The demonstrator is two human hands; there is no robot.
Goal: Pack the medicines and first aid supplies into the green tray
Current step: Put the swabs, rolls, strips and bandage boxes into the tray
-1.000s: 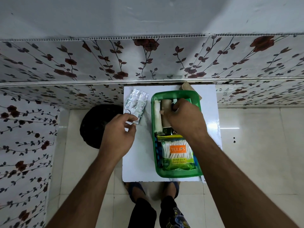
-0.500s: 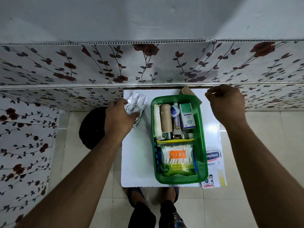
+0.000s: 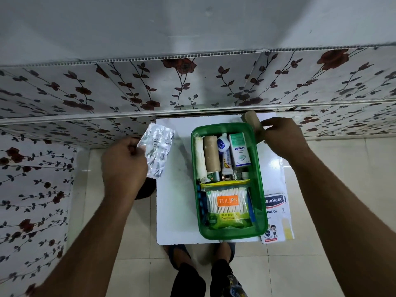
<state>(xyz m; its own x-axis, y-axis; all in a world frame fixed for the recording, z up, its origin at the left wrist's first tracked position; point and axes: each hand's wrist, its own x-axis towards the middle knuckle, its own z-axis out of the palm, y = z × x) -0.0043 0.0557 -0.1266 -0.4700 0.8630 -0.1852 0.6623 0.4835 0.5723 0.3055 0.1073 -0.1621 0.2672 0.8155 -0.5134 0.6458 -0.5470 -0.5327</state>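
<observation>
Tan bandage roll (image 3: 252,122) sits pinched in my right hand (image 3: 280,136) just beyond the green tray (image 3: 260,189)'s far right corner, long axis along the tray's length; my left hand (image 3: 123,163) grips foil strips (image 3: 157,150) left of it.

We noted rose-patterned wall panels (image 3: 128,91), a glossy cream tiled floor (image 3: 321,243), and a small white table (image 3: 177,211) against the wall.
</observation>
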